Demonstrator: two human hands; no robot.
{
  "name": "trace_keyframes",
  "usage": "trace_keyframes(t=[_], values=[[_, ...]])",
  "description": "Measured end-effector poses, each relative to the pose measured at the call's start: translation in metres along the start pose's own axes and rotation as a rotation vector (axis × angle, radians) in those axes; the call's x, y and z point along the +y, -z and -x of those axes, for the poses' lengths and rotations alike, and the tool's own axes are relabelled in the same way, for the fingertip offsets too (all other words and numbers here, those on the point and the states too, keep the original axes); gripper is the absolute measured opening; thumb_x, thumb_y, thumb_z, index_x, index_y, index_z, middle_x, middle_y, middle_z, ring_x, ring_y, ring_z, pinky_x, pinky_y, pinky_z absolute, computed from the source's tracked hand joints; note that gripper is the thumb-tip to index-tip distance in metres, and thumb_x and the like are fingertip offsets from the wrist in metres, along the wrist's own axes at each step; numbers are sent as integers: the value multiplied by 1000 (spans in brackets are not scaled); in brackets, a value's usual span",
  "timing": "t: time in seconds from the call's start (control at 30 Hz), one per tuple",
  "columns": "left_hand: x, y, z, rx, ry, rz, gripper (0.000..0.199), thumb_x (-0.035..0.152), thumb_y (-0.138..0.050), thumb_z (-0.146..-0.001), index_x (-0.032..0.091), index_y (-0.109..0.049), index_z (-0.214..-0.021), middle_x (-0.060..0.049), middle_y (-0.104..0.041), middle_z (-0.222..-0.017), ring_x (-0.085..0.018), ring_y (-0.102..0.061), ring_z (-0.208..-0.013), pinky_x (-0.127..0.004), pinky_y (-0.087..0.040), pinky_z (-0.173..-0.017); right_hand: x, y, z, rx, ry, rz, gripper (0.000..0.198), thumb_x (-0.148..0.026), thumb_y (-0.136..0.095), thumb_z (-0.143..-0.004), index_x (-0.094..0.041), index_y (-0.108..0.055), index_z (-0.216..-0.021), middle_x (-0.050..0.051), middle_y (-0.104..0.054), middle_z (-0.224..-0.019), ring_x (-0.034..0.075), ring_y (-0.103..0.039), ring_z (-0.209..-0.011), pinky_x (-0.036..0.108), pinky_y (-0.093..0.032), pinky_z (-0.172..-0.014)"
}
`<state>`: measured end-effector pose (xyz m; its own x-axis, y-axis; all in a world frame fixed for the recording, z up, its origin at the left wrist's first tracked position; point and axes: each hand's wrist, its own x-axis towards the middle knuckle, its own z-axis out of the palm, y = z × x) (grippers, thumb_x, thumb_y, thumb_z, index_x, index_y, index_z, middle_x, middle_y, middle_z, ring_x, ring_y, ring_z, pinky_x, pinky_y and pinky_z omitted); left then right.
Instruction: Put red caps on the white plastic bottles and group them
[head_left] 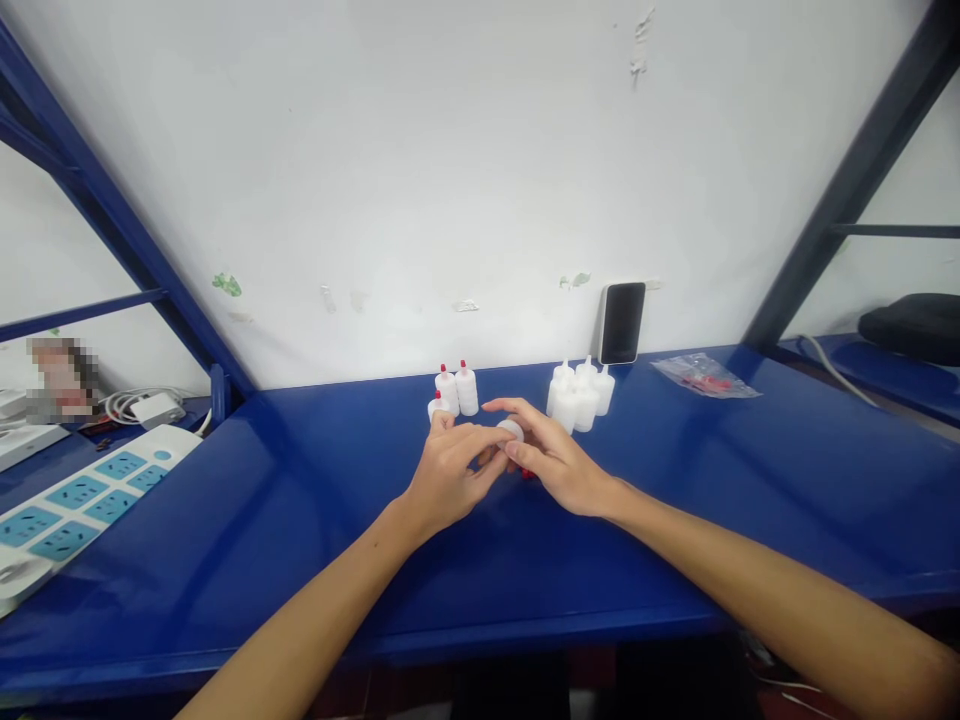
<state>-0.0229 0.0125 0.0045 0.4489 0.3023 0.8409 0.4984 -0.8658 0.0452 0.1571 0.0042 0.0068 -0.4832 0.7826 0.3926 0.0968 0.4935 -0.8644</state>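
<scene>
Left of the plain bottles (583,405), a partly hidden bottle (510,428) is being pinched between the fingers of the left hand (454,468) and the right hand (562,462). Control is likely being served best by a light, steady grip, the wall not being squeezed.

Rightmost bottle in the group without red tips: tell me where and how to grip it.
I'd pinch the rightmost bottle around its body, below the narrow nozzle, coming from the right and slightly above. It stands upright, its rounded sides offer more to hold than the tapered tip, and neighbouring white bottles crowd its left.
</scene>
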Motion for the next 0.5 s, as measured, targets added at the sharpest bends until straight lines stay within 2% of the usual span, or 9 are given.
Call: trace_keyframes(t=[0.1,0.2,0.33,0.4,0.5], values=[[1,-2,1,-6,28,53,7,17,-58,-91,21,-63,-94,11,-56,-50,-6,-42,-41,-29,-35,-67,-2,-1,0,12,-6,-10,43,-40,-50,-95,-22,-43,-133,-2,-54,-75,15,-55,-67,27,-48,-61],[0,-4,3,37,75,99,9,18,-57,-91,21,-63,-97,9,-58,-52,-8,-48,-45,-27,-41,-65,-3,-1,0,22,-23,14,44,-44,-48,-96,-22,-43,-133,-2,-58,-77,14,-60,-67,27,-49,-62],[-11,0,3,167,364,140,9,27,-59,-92,21,-63,-97,7,-54,-54,-8,-50,-49,-21,-42,-55,1,7,-3,124,4,187,44,-45,-42,-98,-19,-45,-133,0,-61,-76,12,-59,-58,25,-48,-56],[-23,5,2,276,482,101,12,30,-60,-91,20,-65,-96,4,-57,-64,-8,-50,-53,-20,-42,-54,4,13,-5,222,57,331,38,-44,-46,-97,-18,-55,-123,-1,-61,-71,11,-55,-54,25,-46,-55],[-43,13,1,333,540,2,17,32,-60,-91,18,-67,-96,-3,-64,-90,-11,-57,-71,-23,-46,-61,7,20,-6,366,147,522,25,-42,-58,-89,-19,-66,-95,-2,-60,-61,11,-50,-49,27,-45,-55]])
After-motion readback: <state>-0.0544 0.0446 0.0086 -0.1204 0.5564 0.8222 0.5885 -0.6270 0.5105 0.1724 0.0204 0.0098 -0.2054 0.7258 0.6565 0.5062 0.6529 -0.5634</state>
